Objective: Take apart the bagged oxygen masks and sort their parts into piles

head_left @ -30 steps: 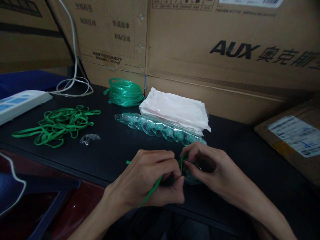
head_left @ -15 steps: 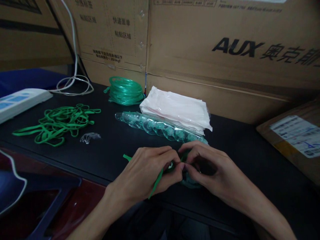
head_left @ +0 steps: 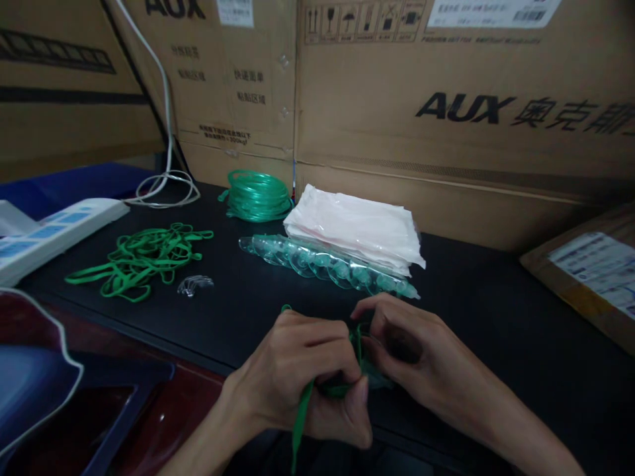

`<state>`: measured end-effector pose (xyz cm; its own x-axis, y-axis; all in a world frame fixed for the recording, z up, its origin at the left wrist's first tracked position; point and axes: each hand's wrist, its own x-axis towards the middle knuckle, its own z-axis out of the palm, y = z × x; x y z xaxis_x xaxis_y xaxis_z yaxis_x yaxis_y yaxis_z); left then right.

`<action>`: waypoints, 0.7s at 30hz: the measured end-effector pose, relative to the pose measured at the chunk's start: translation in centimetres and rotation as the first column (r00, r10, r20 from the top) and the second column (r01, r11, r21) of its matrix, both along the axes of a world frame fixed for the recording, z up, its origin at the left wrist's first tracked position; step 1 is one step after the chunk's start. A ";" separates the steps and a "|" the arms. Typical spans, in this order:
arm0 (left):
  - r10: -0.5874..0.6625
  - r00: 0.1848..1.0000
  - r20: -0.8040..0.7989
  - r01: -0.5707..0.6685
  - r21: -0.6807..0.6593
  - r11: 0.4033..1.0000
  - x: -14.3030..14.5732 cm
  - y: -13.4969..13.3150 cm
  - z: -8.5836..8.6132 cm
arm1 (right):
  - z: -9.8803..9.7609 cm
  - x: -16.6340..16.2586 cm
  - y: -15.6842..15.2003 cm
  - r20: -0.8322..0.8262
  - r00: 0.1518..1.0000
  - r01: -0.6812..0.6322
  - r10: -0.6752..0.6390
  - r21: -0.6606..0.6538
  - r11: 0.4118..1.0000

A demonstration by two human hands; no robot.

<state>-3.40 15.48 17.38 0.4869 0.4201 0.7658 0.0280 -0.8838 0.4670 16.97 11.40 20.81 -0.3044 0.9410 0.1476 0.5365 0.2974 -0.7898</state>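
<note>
green strap (head_left: 300,423) runs through closed left fingers (head_left: 335,354); right fingers (head_left: 378,309) curled beside, hold unclear.

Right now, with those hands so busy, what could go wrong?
The green strap in the left hand might slip or twist, since part dangles below. The other straps lie tangled, so pulling one could drag more along, maybe scattering the small shiny pieces nearby.
</note>
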 end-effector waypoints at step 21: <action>0.864 0.351 -0.362 -0.935 -0.080 0.346 -16.2 9.7 9.5 | -3.5 1.0 -3.3 -0.323 0.944 0.023 -0.072 -0.151 0.988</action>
<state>-19.64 25.19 26.88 -0.1789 0.8466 0.5013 0.8623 -0.1105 0.4942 18.00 8.08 17.30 -0.2165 0.9718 0.0937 0.2528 0.1485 -0.9561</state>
